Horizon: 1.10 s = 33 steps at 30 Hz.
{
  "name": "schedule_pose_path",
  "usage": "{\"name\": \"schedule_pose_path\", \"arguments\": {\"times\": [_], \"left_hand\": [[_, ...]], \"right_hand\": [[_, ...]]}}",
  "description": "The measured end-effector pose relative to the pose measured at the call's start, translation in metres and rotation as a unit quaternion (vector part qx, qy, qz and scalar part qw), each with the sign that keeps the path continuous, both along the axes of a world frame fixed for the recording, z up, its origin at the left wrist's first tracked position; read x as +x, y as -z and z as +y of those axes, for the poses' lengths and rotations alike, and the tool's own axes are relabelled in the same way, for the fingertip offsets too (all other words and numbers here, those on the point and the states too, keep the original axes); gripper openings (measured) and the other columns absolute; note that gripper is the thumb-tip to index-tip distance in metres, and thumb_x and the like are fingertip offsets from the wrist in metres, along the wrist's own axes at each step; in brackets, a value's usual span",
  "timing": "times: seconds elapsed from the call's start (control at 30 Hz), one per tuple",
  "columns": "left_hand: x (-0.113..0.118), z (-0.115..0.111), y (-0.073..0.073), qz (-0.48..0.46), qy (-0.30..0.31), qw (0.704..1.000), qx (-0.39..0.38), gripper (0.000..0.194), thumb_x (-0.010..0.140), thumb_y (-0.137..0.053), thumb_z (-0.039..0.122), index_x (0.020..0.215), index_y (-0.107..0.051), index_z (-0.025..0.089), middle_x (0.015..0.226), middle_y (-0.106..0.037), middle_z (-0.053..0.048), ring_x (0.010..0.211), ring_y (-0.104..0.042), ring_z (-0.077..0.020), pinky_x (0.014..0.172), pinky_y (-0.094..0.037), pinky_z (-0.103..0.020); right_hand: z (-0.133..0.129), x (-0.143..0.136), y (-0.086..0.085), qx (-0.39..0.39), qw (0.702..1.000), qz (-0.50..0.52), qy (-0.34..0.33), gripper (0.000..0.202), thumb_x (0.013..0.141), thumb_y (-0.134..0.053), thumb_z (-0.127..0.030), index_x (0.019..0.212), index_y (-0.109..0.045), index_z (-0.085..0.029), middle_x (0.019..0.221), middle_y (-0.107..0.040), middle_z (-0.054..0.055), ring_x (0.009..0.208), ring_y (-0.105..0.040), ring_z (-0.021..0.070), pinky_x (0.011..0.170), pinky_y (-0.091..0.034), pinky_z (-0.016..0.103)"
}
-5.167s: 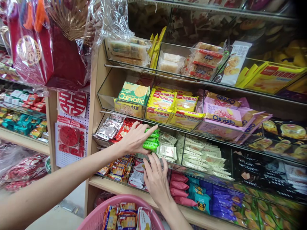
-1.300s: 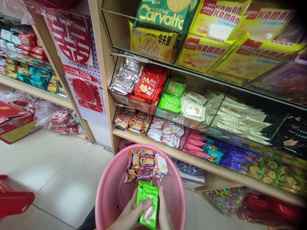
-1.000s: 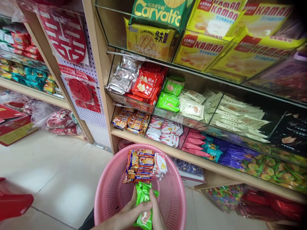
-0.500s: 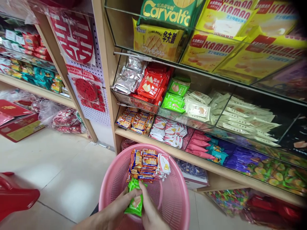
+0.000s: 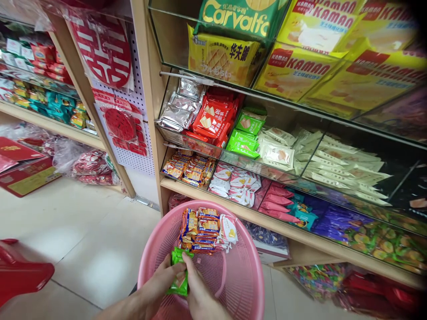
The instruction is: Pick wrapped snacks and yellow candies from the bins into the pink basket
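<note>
Both hands are closed on green wafer packets (image 5: pixel 179 284) over the pink plastic basket (image 5: pixel 256 266). My left hand (image 5: pixel 163 275) grips their left side, and my right hand (image 5: pixel 196 282) presses on the right side, its thumb near the upper end. How many packets are stacked there I cannot tell. Beyond the hands, inside the basket, lie several orange-and-blue snack packets (image 5: pixel 208 225) in rows. White-and-pink packets (image 5: pixel 228 229) lean against their right side.
Shelf bins ahead hold green packets (image 5: pixel 245 142), red packets (image 5: pixel 213 116), silver packets (image 5: pixel 176 111) and cream packets (image 5: pixel 347 164). Lower bins contain orange snack packets (image 5: pixel 196 171) and purple packets (image 5: pixel 336 220). A red plastic object (image 5: pixel 25 271) stands on the floor at left.
Both hands have shifted a little left with the green wafer packets, lower into the basket's left side. The packets inside the basket stay in place.
</note>
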<state>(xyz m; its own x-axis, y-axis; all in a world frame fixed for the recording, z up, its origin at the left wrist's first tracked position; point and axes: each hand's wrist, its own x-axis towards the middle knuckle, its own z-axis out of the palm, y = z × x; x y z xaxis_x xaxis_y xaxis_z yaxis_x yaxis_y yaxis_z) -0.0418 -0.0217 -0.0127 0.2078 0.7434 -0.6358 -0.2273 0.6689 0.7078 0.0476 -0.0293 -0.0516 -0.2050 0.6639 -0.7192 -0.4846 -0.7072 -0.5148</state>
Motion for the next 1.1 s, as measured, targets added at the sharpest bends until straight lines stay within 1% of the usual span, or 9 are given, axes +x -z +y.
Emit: {"name": "schedule_pose_path", "arguments": {"times": [0.1, 0.2, 0.3, 0.4, 0.5, 0.6, 0.7, 0.93, 1.1], "left_hand": [[0.000, 0.002, -0.005, 0.031, -0.011, 0.999, 0.008, 0.050, 0.067, -0.061, 0.030, 0.114, -0.053, 0.016, 0.094, -0.067, -0.006, 0.080, -0.062, -0.0209, 0.067, -0.049, -0.030], [-0.006, 0.004, -0.016, 0.069, -0.020, 0.997, 0.039, 0.054, 0.067, -0.061, 0.031, 0.119, -0.051, 0.018, 0.105, -0.065, -0.007, 0.095, -0.060, -0.0251, 0.075, -0.050, -0.034], [-0.023, 0.010, -0.024, 0.135, -0.013, 0.981, 0.138, 0.053, 0.066, -0.062, 0.037, 0.115, -0.056, 0.017, 0.118, -0.060, -0.009, 0.111, -0.052, -0.0294, 0.088, -0.046, -0.039], [-0.047, 0.020, -0.022, 0.247, -0.039, 0.918, 0.307, 0.045, 0.072, -0.057, 0.045, 0.108, -0.060, 0.019, 0.134, -0.047, -0.009, 0.123, -0.042, -0.0285, 0.102, -0.034, -0.041], [-0.066, 0.028, -0.010, 0.361, -0.078, 0.861, 0.350, 0.047, 0.076, -0.052, 0.049, 0.113, -0.056, 0.020, 0.137, -0.041, -0.009, 0.126, -0.038, -0.0284, 0.105, -0.029, -0.045], [-0.071, 0.031, 0.005, 0.362, -0.062, 0.880, 0.300, 0.058, 0.077, -0.049, 0.053, 0.122, -0.048, 0.018, 0.132, -0.047, -0.012, 0.124, -0.040, -0.0284, 0.102, -0.033, -0.043], [-0.065, 0.028, 0.013, 0.325, -0.042, 0.904, 0.274, 0.059, 0.077, -0.050, 0.052, 0.124, -0.045, 0.016, 0.127, -0.053, -0.011, 0.119, -0.046, -0.0265, 0.102, -0.034, -0.038], [-0.057, 0.024, 0.006, 0.300, -0.063, 0.908, 0.287, 0.057, 0.076, -0.053, 0.050, 0.120, -0.049, 0.014, 0.122, -0.057, -0.010, 0.111, -0.053, -0.0261, 0.098, -0.040, -0.034], [-0.057, 0.024, 0.009, 0.307, -0.072, 0.904, 0.289, 0.056, 0.076, -0.053, 0.048, 0.119, -0.050, 0.013, 0.121, -0.058, -0.010, 0.109, -0.054, -0.0263, 0.096, -0.041, -0.035]], "right_hand": [[0.000, -0.001, 0.001, -0.016, 1.000, -0.011, -0.002, 0.054, 0.071, -0.055, -0.060, 0.111, -0.057, -0.023, 0.082, -0.069, 0.002, 0.067, -0.063, 0.0153, 0.063, -0.046, 0.027], [0.000, -0.004, 0.002, -0.018, 1.000, -0.011, 0.003, 0.052, 0.071, -0.056, -0.059, 0.108, -0.058, -0.022, 0.081, -0.068, 0.001, 0.071, -0.062, 0.0159, 0.064, -0.045, 0.027], [-0.001, -0.007, 0.003, -0.012, 0.999, -0.027, 0.017, 0.047, 0.070, -0.058, -0.059, 0.096, -0.062, -0.020, 0.072, -0.065, 0.000, 0.071, -0.061, 0.0163, 0.066, -0.045, 0.027], [-0.004, -0.009, 0.005, -0.006, 0.998, -0.054, 0.024, 0.042, 0.068, -0.060, -0.059, 0.083, -0.063, -0.019, 0.064, -0.062, 0.000, 0.066, -0.059, 0.0159, 0.066, -0.045, 0.028], [-0.005, -0.011, 0.005, 0.005, 0.997, -0.068, 0.026, 0.041, 0.066, -0.062, -0.059, 0.080, -0.062, -0.020, 0.061, -0.060, -0.001, 0.063, -0.058, 0.0162, 0.065, -0.046, 0.029], [-0.004, -0.014, 0.002, 0.018, 0.997, -0.072, 0.028, 0.041, 0.065, -0.063, -0.058, 0.082, -0.061, -0.021, 0.061, -0.060, -0.001, 0.062, -0.058, 0.0167, 0.064, -0.045, 0.030], [-0.002, -0.016, -0.002, 0.027, 0.997, -0.070, 0.017, 0.039, 0.065, -0.064, -0.057, 0.078, -0.060, -0.021, 0.059, -0.059, -0.002, 0.061, -0.056, 0.0167, 0.063, -0.043, 0.030], [0.005, -0.022, -0.001, 0.019, 0.994, -0.102, 0.014, 0.033, 0.071, -0.060, -0.054, 0.070, -0.057, -0.022, 0.056, -0.051, -0.004, 0.059, -0.050, 0.0134, 0.067, -0.039, 0.027], [0.007, -0.030, 0.003, 0.039, 0.994, -0.099, 0.029, 0.035, 0.073, -0.057, -0.056, 0.069, -0.054, -0.021, 0.056, -0.048, -0.005, 0.057, -0.045, 0.0118, 0.065, -0.038, 0.025]]}}
